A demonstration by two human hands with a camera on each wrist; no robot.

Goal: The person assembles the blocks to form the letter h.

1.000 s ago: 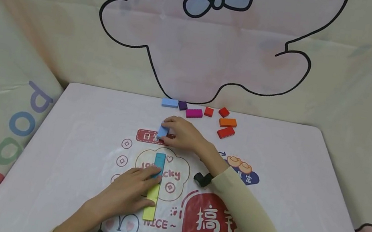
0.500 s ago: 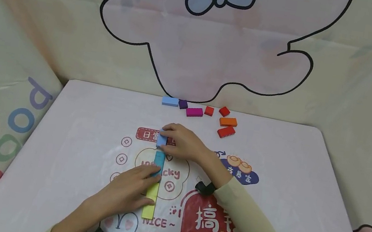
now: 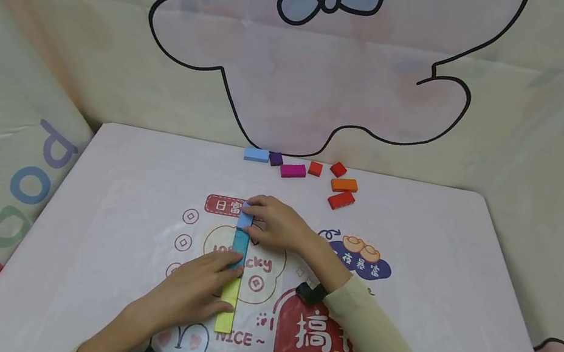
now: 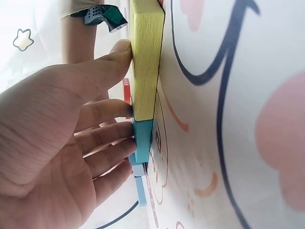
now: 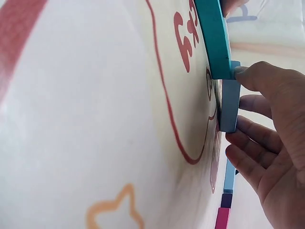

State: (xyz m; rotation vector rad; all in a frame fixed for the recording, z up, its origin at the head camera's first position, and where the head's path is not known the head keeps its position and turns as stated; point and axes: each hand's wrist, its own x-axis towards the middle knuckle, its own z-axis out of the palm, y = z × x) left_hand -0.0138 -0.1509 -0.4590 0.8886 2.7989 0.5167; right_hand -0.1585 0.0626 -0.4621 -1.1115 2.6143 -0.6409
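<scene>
In the head view a yellow block and a teal block lie end to end in a line running away from the body. My left hand rests along them; in the left wrist view the thumb lies on the yellow block and the extended fingers touch the tops of the line. At the far end my right hand pinches a light blue block between thumb and fingers. Its near end meets the teal block's far end, standing slightly out of line in the right wrist view.
Loose blocks lie near the table's back edge: another light blue block, a dark purple block, a magenta block, an orange block and several red ones, including a red block. A printed cloth covers the table.
My right hand has brought the light blue block toward the body, closing the gap to the teal block. The left hand has stayed on the line.
</scene>
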